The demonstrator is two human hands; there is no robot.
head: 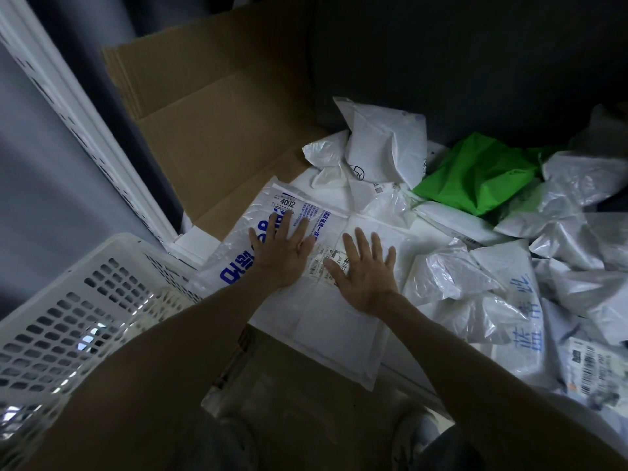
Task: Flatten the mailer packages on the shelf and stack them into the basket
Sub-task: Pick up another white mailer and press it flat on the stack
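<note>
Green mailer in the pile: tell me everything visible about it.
The green mailer is bright green, thin plastic by its look, crumpled and puffed up, not flattened. It lies at the back right of the pile, with white mailers against its left, front and right sides. No label shows. The left hand and right hand are well off it.
</note>
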